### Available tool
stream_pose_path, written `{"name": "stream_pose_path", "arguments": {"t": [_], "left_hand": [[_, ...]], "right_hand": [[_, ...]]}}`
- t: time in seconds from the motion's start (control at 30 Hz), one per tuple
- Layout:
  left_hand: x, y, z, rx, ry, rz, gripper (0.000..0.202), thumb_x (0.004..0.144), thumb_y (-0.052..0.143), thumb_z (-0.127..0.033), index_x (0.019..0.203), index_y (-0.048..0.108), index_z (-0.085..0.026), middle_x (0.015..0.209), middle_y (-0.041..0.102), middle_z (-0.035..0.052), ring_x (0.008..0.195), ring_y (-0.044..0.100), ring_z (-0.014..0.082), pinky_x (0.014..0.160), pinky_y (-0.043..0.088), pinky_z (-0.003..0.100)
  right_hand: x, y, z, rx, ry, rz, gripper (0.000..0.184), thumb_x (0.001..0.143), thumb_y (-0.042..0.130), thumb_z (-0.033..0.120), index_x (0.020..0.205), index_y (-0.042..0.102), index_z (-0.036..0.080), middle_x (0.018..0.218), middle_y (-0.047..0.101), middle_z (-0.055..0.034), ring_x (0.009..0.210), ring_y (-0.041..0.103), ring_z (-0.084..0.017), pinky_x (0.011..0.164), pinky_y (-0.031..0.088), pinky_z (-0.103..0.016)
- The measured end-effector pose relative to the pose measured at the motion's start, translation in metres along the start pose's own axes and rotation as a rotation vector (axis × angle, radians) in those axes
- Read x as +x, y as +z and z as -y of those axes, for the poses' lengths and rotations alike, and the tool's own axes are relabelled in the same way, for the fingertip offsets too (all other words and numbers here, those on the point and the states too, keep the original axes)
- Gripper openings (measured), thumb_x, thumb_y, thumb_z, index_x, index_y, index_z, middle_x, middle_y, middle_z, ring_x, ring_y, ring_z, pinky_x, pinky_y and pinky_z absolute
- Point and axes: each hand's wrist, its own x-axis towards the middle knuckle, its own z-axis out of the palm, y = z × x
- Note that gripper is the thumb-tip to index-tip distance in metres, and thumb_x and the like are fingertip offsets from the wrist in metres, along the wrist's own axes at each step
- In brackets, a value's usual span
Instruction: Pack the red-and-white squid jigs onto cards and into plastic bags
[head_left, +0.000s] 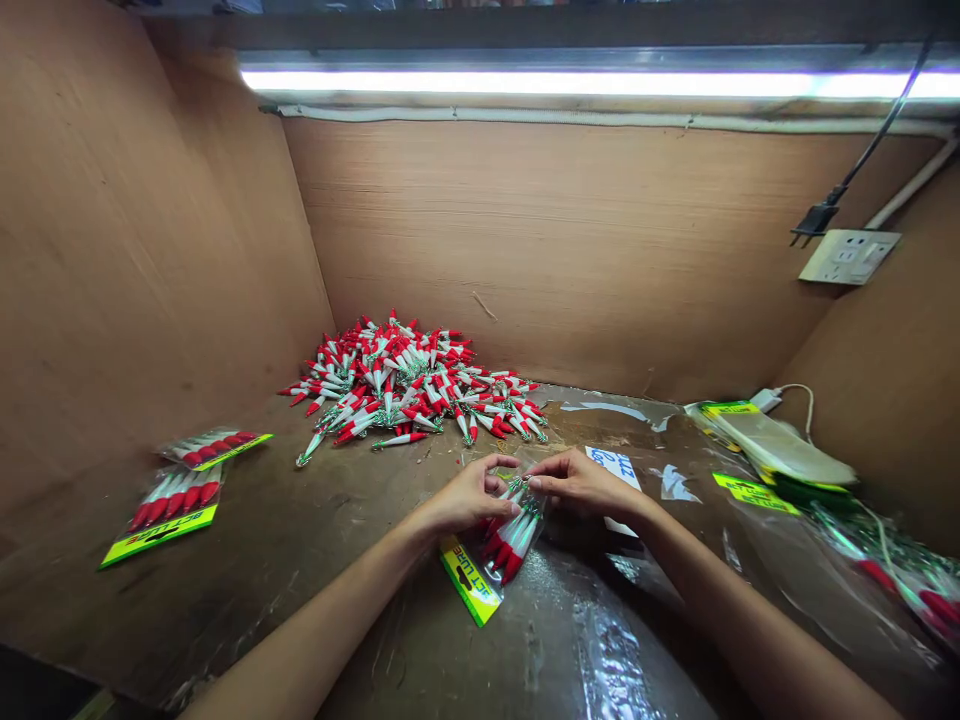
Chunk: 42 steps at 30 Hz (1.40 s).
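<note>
Between my hands is a clear plastic bag holding several red and white fishing lures (517, 540), red ends toward me. Its yellow-green header card (471, 585) sticks out at the lower left. My left hand (474, 495) is closed on the bag's left side, thumb over the lures. With thumb and fingertips pinched, my right hand (574, 482) grips the far end, where the lures' green-and-silver tips gather. Whether those fingers hold plastic or a lure tip is too small to tell. Just beyond my hands lies a heap of loose red and white lures (412, 385).
Two filled lure packs, a nearer one (176, 500) and one behind it (214, 447), lie at left. On the right are a stack of empty bags (780, 450), a yellow card (756, 493) and more lures (900, 570). A handwritten paper (613, 465) lies behind my right wrist. Wooden walls enclose the table.
</note>
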Motion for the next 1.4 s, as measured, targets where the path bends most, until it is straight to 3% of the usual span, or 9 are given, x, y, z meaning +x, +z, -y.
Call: {"name": "stream_pose_path", "arguments": {"t": [0.27,0.4,0.5,0.63,0.77,1.0,1.1,1.2,1.4], "left_hand": [[-0.001,-0.003,-0.004,-0.031,0.024,-0.057,0.095,0.058,0.092,-0.028,0.140,0.044,-0.021,0.086,0.065,0.0001,0.069,0.063,0.0136,0.064,0.045,0.023],[-0.005,-0.004,-0.005,0.010,-0.044,0.079,0.061,0.056,0.092,-0.033,0.107,0.070,-0.010,0.086,0.070,0.0077,0.071,0.065,0.0189,0.066,0.046,0.026],[-0.005,-0.003,-0.001,0.060,-0.036,0.066,0.044,0.058,0.090,-0.038,0.085,0.072,-0.009,0.073,0.067,0.0035,0.061,0.059,0.0148,0.057,0.040,0.022],[0.001,-0.001,0.004,0.120,0.019,-0.024,0.038,0.060,0.088,-0.038,0.079,0.070,-0.010,0.061,0.060,-0.0031,0.052,0.048,0.0097,0.050,0.031,0.020],[0.002,0.005,0.006,0.158,0.060,-0.104,0.034,0.063,0.085,-0.035,0.081,0.069,-0.010,0.062,0.061,-0.0027,0.053,0.049,0.0102,0.052,0.034,0.020],[0.000,0.011,0.002,0.154,0.102,-0.162,0.030,0.069,0.080,-0.035,0.082,0.069,-0.011,0.062,0.064,-0.0010,0.053,0.055,0.0132,0.050,0.035,0.021],[0.000,0.012,0.000,0.119,0.130,-0.147,0.034,0.066,0.084,-0.035,0.086,0.070,-0.011,0.073,0.068,0.0016,0.062,0.059,0.0148,0.057,0.040,0.022],[0.000,0.013,-0.001,0.071,0.151,-0.128,0.039,0.067,0.086,-0.038,0.091,0.070,-0.011,0.082,0.070,0.0040,0.069,0.061,0.0165,0.063,0.043,0.023],[-0.003,0.016,0.002,-0.043,0.125,-0.080,0.042,0.070,0.084,-0.044,0.089,0.069,-0.011,0.074,0.068,0.0030,0.059,0.058,0.0134,0.056,0.040,0.021]], "right_hand": [[0.004,-0.008,-0.001,-0.006,-0.061,-0.202,0.040,0.079,0.070,0.046,0.103,0.076,0.014,0.077,0.069,-0.0043,0.060,0.051,-0.013,0.058,0.041,-0.025],[0.001,-0.010,0.007,-0.028,-0.097,-0.220,0.035,0.082,0.067,0.043,0.101,0.077,0.016,0.076,0.069,-0.0037,0.064,0.053,-0.014,0.060,0.042,-0.025],[-0.002,-0.009,0.015,-0.127,-0.119,-0.274,0.033,0.086,0.064,0.045,0.094,0.078,0.016,0.077,0.068,-0.0038,0.068,0.055,-0.016,0.063,0.043,-0.026],[-0.006,-0.006,0.024,-0.236,-0.193,-0.328,0.018,0.081,0.072,0.036,0.080,0.076,0.018,0.097,0.067,-0.0070,0.089,0.061,-0.021,0.079,0.047,-0.030],[-0.009,0.004,0.029,-0.344,-0.258,-0.446,0.002,0.080,0.074,0.024,0.079,0.076,0.023,0.123,0.059,-0.0081,0.119,0.053,-0.026,0.102,0.039,-0.041],[-0.013,0.019,0.037,-0.438,-0.413,-0.522,0.007,0.081,0.074,0.020,0.083,0.076,0.027,0.145,0.044,-0.0052,0.135,0.039,-0.028,0.109,0.034,-0.046],[-0.012,0.015,0.039,-0.377,-0.440,-0.560,0.005,0.086,0.070,0.021,0.084,0.073,0.025,0.136,0.054,-0.0062,0.128,0.046,-0.026,0.107,0.036,-0.044],[-0.010,0.012,0.037,-0.332,-0.417,-0.592,0.005,0.089,0.066,0.021,0.088,0.071,0.024,0.109,0.067,-0.0047,0.111,0.056,-0.023,0.098,0.042,-0.039],[-0.010,0.012,0.035,-0.322,-0.367,-0.626,0.004,0.088,0.067,0.024,0.087,0.070,0.023,0.092,0.069,-0.0029,0.095,0.060,-0.023,0.086,0.045,-0.036]]}}
